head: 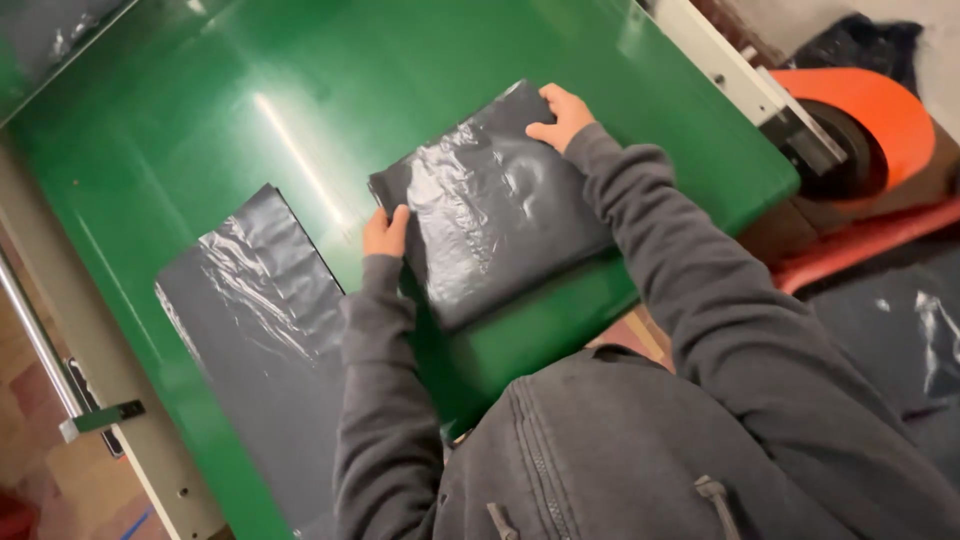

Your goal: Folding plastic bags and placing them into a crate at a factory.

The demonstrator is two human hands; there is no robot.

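Both hands are on the bag stack (pixel 490 215), a flat pile of black plastic bags lying mid-counter (pixel 300 90), on the green top. The left hand (pixel 385 232) grips the near-left edge, thumb on top and fingers curled under it, pinching the plastic. The right hand (pixel 560 115) sits at the far corner, fingers pressed together and bent over the edge, holding it down. The stack lies skewed to the counter's edges, and its sides look fairly even, so I'd judge the squaring-up is well along, though the glossy top sheet is wrinkled. Just to the left lies a second bag pile (pixel 260 340), flat and longer, running off the near edge, untouched by either hand and apart from the first.

Count: two black piles on the counter, two hands, both in grey sleeves. Off to the right, one orange roll (pixel 880 110) on its mount, and more black plastic (pixel 900 330) lying below it, how many pieces I cannot tell.
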